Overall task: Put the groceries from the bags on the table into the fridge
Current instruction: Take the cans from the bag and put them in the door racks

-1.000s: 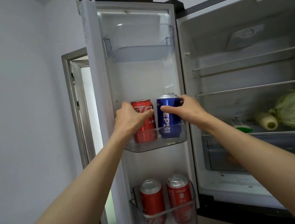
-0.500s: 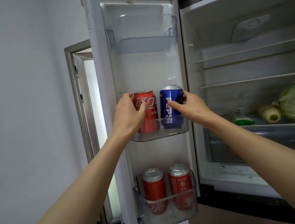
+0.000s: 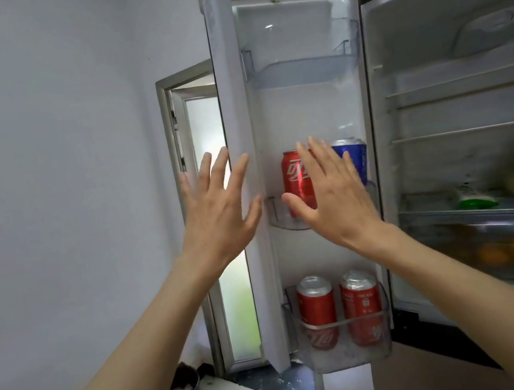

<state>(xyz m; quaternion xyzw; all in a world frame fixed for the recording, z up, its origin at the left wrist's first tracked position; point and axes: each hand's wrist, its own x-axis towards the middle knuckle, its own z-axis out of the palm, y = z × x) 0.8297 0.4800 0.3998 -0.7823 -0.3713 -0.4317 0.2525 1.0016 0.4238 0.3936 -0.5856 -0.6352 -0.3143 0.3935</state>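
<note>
Both hands, left (image 3: 217, 211) and right (image 3: 334, 195), hang spread and empty before the fridge door (image 3: 246, 179). On its middle shelf stand a red can (image 3: 295, 178) and a blue can (image 3: 356, 157); two cans (image 3: 339, 307) sit below. Bags are out of view, so what remains is unclear.

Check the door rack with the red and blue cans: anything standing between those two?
Cannot tell. In the head view the open right hand covers the stretch between the red can and the blue can on the middle door rack.
</note>
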